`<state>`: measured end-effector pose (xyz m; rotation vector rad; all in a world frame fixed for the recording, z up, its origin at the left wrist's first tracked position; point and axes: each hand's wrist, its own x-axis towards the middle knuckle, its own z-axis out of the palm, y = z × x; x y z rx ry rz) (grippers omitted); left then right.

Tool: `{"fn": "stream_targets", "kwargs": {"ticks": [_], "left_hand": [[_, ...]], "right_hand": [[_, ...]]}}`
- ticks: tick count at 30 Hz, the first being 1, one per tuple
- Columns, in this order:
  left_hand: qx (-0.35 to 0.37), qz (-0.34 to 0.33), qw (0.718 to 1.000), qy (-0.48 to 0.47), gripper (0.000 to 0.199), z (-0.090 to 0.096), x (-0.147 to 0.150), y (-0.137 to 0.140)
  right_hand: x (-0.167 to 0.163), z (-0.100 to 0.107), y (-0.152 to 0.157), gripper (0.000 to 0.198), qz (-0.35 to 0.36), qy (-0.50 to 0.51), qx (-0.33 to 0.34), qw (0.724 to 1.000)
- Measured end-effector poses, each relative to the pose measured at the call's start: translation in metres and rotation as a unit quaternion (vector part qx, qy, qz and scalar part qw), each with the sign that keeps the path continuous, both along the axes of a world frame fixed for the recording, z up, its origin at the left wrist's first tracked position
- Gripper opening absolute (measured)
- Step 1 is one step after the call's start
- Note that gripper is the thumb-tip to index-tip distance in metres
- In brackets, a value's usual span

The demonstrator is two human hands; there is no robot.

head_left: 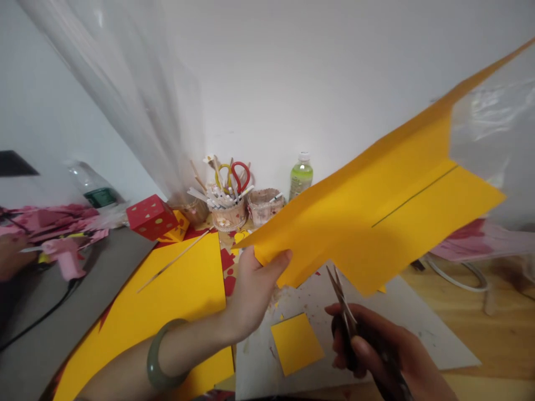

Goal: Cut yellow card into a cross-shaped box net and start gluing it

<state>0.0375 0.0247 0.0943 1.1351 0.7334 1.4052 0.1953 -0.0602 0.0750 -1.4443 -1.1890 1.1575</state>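
Note:
My left hand (251, 295) pinches the lower left end of a large sheet of yellow paper (346, 223), which slants up to the right. A dark line is drawn on its right part, and its lower edge has a cut-out notch. My right hand (388, 345) is closed around black-handled scissors (343, 295). The blades are slightly apart, with their tips just below the notch. Beneath, a small yellow paper square (297, 343) lies on a white board (254, 356).
More yellow paper (184, 289) lies at left, a thin stick on it. Behind stand a red box (151, 217), a cup of tools (228, 211) and a green drink bottle (301, 172). A pink glue gun (64, 256) and another person's hand (12, 256) are far left.

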Motion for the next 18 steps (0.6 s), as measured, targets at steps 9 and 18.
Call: {"fn": "stream_targets", "kwargs": {"ticks": [9,18], "left_hand": [[-0.027,0.039,0.999,0.024,0.005,-0.007,0.003,-0.009],[-0.036,0.025,0.999,0.025,0.004,-0.007,0.005,-0.011]], "right_hand": [[-0.016,0.005,0.002,0.037,-0.071,0.060,0.012,0.996],[-0.020,0.009,0.003,0.035,-0.105,0.115,-0.013,0.988]]}}
